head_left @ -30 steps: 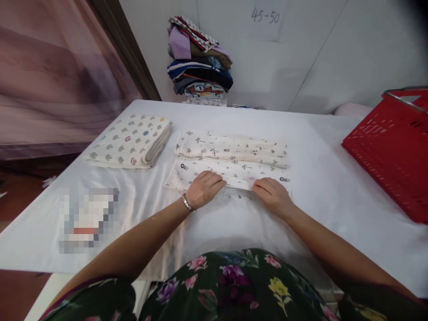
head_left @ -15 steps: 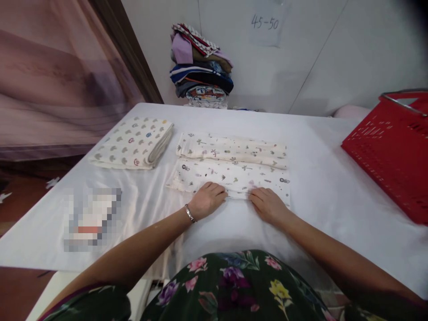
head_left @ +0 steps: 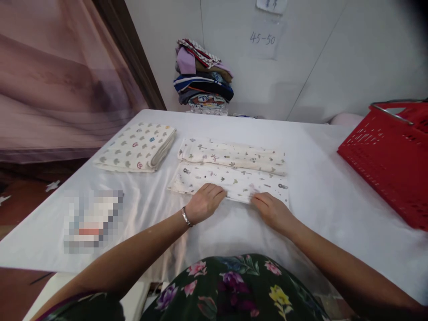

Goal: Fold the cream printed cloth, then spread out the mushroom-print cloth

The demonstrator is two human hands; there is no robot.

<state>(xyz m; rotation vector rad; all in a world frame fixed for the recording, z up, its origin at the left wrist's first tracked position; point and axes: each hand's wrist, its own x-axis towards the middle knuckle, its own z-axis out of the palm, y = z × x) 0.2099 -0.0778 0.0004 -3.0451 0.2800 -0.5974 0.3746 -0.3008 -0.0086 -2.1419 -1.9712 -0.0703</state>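
Observation:
A white cloth with small plant and animal prints lies on the white table, with a fold running across its far half. My left hand, with a silver bracelet at the wrist, is closed on the cloth's near edge, left of its middle. Farther right, my right hand pinches the same near edge. Between the hands the edge is slightly lifted. The fingertips of both hands are partly hidden by the cloth.
A folded cream cloth with mushroom prints lies at the back left of the table. Nearer is a blurred-out flat object. A red basket stands at the right. Stacked fabrics rise behind the table's far edge.
The view has tilted up slightly. The near edge between my hands looks a little more raised, and my right hand is turned slightly more. Both hands stay at the edge.

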